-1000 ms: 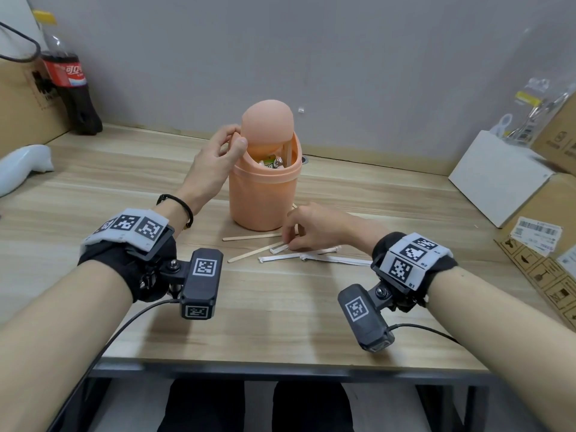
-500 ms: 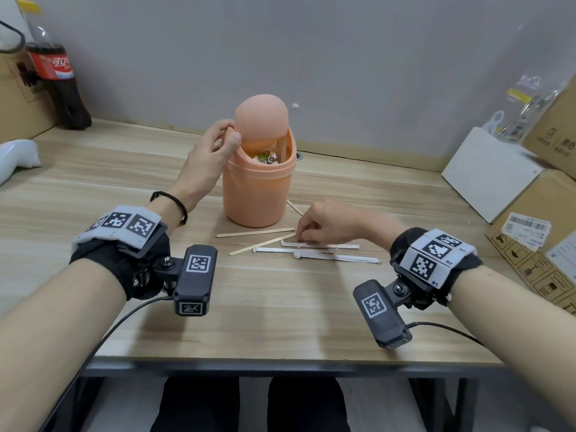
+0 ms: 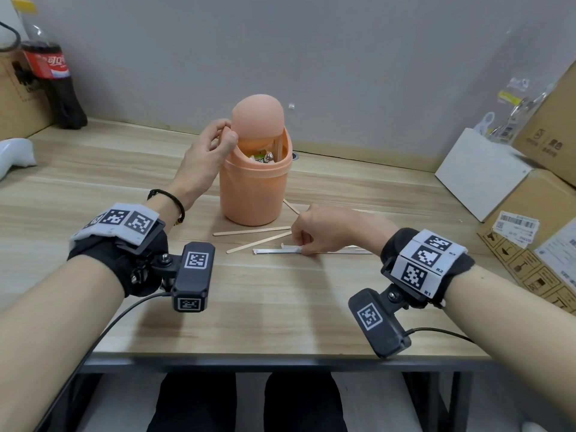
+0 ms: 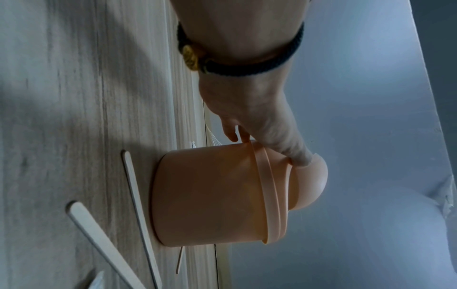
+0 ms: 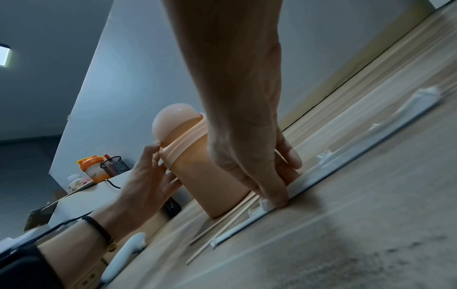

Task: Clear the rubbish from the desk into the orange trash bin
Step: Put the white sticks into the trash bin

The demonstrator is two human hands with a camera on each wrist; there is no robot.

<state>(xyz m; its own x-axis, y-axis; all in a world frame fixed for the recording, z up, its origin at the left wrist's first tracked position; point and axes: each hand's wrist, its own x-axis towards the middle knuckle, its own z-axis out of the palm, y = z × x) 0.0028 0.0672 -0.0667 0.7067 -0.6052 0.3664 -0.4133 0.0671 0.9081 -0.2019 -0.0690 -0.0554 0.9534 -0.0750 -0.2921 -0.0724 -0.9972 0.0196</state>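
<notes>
The orange trash bin stands mid-desk with its domed swing lid tipped open; wrappers and a wooden stick show inside. My left hand pinches the lid's edge at the rim, as the left wrist view shows with the hand on the bin. My right hand rests on the desk, fingers curled, pinching a long white paper wrapper. In the right wrist view its fingertips press on that wrapper. Two wooden sticks lie in front of the bin.
A cola bottle stands at the far left by a cardboard box. A white box and brown cartons crowd the right side. A white object lies at the left edge. A thin stick lies right of the bin.
My right hand has slid a little to the right along the white wrappers, away from the sticks. My left hand has stayed on the bin lid.
</notes>
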